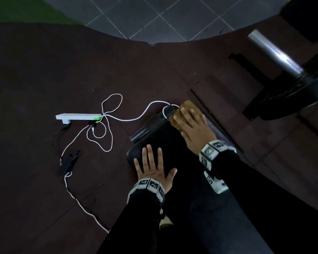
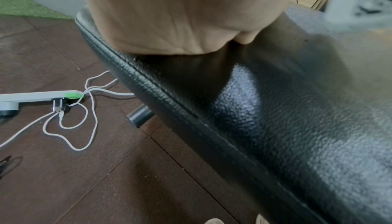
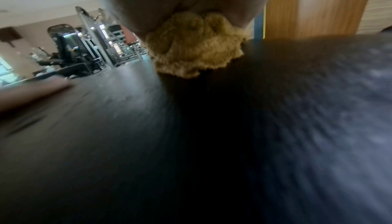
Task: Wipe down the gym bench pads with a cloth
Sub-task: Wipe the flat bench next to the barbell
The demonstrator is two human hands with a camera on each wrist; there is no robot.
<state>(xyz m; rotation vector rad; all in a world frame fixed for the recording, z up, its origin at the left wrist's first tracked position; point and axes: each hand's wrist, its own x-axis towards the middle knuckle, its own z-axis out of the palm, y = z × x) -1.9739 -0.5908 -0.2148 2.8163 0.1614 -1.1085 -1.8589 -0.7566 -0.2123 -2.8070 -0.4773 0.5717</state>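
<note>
1. Yellow-brown cloth (image 1: pixel 186 111) lying at the far end of the black bench pad (image 1: pixel 165 136), bunched under the right hand (image 1: pixel 195 129); fluffy texture visible in the right wrist view (image 3: pixel 195 55).
2. Right hand pressing down flat on the cloth, fingers spread and fairly straight, not clenched.
3. Left hand (image 1: pixel 152 167) resting flat on the near left part of the pad, fingers spread and released, holding nothing; palm seen on the grained leather in the left wrist view (image 2: pixel 169 18).
4. Both wrists wearing white bands with black markers; dark sleeves behind them.
5. On the dark brown floor (image 1: pixel 44 70) to the left: white power strip (image 1: pixel 78 117) with a green end, and a looping white cable (image 1: pixel 106 125) running toward the bench frame.
6. Far right: shiny metal bar (image 1: pixel 272 52).
7. Far side: grey tiled floor (image 1: pixel 154 15).
</note>
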